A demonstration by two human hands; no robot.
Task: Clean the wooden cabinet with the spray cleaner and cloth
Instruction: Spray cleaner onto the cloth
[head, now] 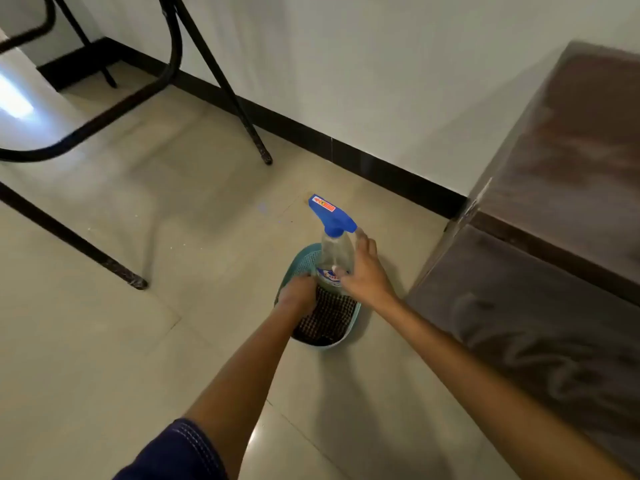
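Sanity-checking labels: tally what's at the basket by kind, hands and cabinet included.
spray bottle: 1
cloth: 1
basket: 1
wooden cabinet: 1
hands: 2 (left hand, right hand)
total: 6

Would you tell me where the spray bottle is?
Head view, centre: spray bottle upright in the teal basket, gripped by the right hand, left of the cabinet.

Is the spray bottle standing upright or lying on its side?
Upright: the spray bottle stands in the teal basket with its blue nozzle on top, and the right hand holds its body.
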